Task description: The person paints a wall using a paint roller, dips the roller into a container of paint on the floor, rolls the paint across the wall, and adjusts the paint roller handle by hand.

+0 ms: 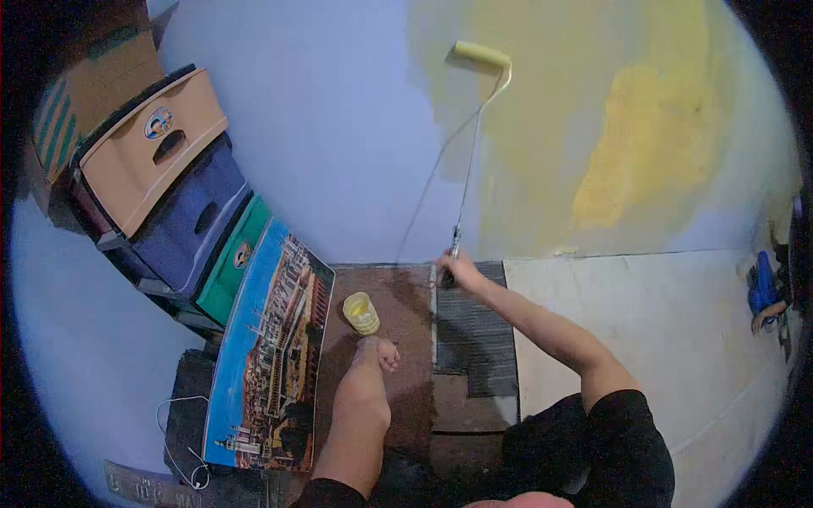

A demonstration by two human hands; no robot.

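Note:
My right hand point(457, 273) is wrapped round the dark grip of a long-handled paint roller point(472, 152). Its thin metal rod reaches up to the wall, where the yellow roller sleeve point(481, 54) lies against or close to the painted surface. My left hand point(388, 354) is low on the left with its fingers curled in. Just beyond it is a yellow paint-streaked cup point(362, 315), slightly tilted, with yellow paint inside. Whether the left hand touches the cup, I cannot tell. The wall point(542, 127) carries uneven yellow patches on pale bluish white.
A stack of coloured drawers point(182, 203) stands at left, with a city picture panel point(279, 356) leaning on it. A cardboard box point(110, 85) is above. A white cable point(182, 436) hangs at lower left. Brown flooring point(398, 296), dark ribbed mats point(474, 339) and a pale board point(627, 322) cover the floor.

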